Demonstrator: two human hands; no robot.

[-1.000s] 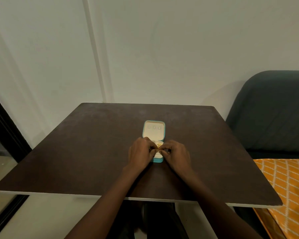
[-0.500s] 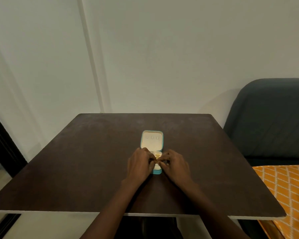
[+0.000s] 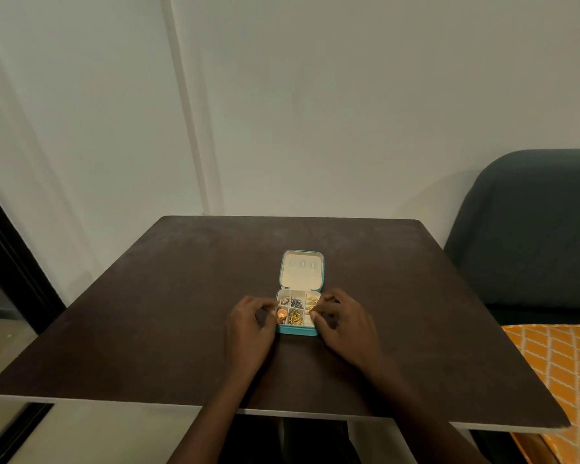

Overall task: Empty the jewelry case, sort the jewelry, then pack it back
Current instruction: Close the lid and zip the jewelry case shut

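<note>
A small teal jewelry case (image 3: 297, 330) lies open in the middle of the dark table (image 3: 148, 329), its cream lid (image 3: 302, 272) folded back flat. The divided tray holds a silver piece (image 3: 284, 301), dark beads (image 3: 296, 302), gold pieces (image 3: 312, 300), a copper piece (image 3: 281, 315) and a gold cluster (image 3: 295, 317). My left hand (image 3: 248, 329) rests at the case's left edge, fingers loosely curled and apart, holding nothing. At the right edge, the fingertips of my right hand (image 3: 344, 329) touch a gold piece (image 3: 312, 309); I cannot see if they pinch it.
The table stands against a white wall. A dark upholstered seat (image 3: 533, 236) stands to the right, with an orange patterned cushion (image 3: 559, 370) beside the table's right edge. A dark door frame (image 3: 10, 262) is at the left.
Both hands were pinched together over the tray; they have drawn apart to the case's left and right edges, uncovering the compartments. The camera view has tilted up slightly.
</note>
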